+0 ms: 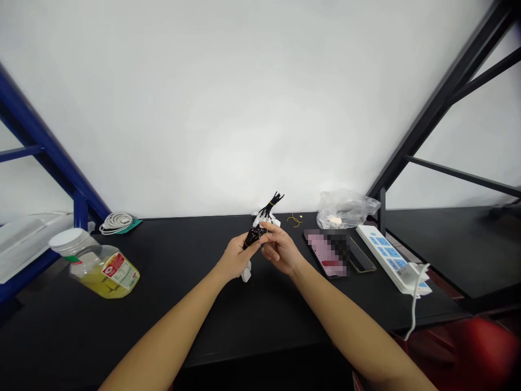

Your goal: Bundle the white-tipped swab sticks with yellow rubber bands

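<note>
My left hand [235, 257] is closed around a bundle of thin black cords [253, 235] with white tags among them. My right hand [283, 250] is at the bundle's right side, its index finger reaching over the cords and the other fingers bent. A thin yellowish strand, like a rubber band, shows faintly at its fingertips. Just beyond, another black cord bundle [272, 204] sticks up, bound by a yellow rubber band, with white tags [275, 221] at its base. A white piece [246, 272] shows below my left hand. Some of the cords are hidden by my fingers.
On the black table [179, 304] stand a clear jar [108, 271] of yellow liquid and a coiled white cable [117, 222]. At right lie yellow rubber bands [294, 220], a plastic bag [345, 209], a pink-screened phone [323, 250], a dark phone [361, 256] and a power strip [388, 252].
</note>
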Demonstrator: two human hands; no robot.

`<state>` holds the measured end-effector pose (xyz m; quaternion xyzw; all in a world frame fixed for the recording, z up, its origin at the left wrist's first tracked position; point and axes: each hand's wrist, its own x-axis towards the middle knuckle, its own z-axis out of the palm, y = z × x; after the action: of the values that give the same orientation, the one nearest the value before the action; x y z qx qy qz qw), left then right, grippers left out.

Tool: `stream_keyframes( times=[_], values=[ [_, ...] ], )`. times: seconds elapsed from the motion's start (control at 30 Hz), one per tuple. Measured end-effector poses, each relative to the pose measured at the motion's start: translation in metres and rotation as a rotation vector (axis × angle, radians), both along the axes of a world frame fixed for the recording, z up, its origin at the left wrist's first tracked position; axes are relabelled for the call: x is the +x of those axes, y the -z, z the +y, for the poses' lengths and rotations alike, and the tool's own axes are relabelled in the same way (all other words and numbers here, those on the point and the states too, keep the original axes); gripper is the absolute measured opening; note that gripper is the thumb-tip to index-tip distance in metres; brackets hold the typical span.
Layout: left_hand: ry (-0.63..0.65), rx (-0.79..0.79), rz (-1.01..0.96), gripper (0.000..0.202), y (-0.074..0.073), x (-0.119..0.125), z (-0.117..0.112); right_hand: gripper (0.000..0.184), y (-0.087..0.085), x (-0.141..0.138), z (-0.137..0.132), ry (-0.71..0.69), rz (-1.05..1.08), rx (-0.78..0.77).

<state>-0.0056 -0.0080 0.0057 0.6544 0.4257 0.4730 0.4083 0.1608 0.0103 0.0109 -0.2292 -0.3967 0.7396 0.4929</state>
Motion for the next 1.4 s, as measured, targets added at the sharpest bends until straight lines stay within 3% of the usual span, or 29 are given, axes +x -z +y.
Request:
stream_keyframes(
  times=[0.13, 0.3, 0.57, 0.7, 0.8, 0.97, 1.1, 1.17, 1.23, 1.4],
  values=[
    [0.014, 0.046, 0.05, 0.029, -0.003, 0.001, -0.003, 0.034, 0.006, -0.009, 0.001, 0.224, -0.035, 0.02],
    [0.046, 0.039, 0.068, 0.03, -0.006, -0.001, -0.003, 0.039, 0.01, -0.01, 0.001, 0.394, -0.144, 0.239],
    [0.136, 0.143, 0.156, 0.024, -0.008, 0.004, -0.007, 0.046, -0.014, -0.003, -0.011, 0.333, -0.314, 0.629],
    [0.172, 0.135, 0.168, 0.02, -0.006, 0.005, -0.007, 0.037, -0.015, -0.006, -0.016, 0.23, -0.422, 0.605],
    [0.112, 0.076, 0.102, 0.019, -0.007, 0.003, -0.005, 0.033, -0.011, -0.002, -0.01, 0.202, -0.55, 0.588],
    [0.11, 0.007, -0.12, 0.015, -0.003, 0.0, -0.004, 0.022, -0.01, 0.009, -0.004, 0.293, -0.802, 0.78],
    [0.129, -0.085, -0.292, 0.037, 0.005, -0.003, 0.001, 0.017, -0.007, 0.011, -0.003, 0.242, -0.918, 0.894],
    [0.102, -0.089, -0.31, 0.038, 0.007, -0.004, 0.004, 0.017, -0.005, 0.012, -0.002, 0.151, -0.918, 0.878],
    [0.054, -0.073, -0.279, 0.033, 0.007, -0.005, 0.007, 0.022, -0.004, 0.013, -0.002, 0.052, -0.845, 0.767],
    [-0.012, -0.035, -0.167, 0.039, 0.008, -0.003, 0.006, 0.03, -0.009, 0.018, 0.0, -0.217, -0.379, 0.372]
  ],
)
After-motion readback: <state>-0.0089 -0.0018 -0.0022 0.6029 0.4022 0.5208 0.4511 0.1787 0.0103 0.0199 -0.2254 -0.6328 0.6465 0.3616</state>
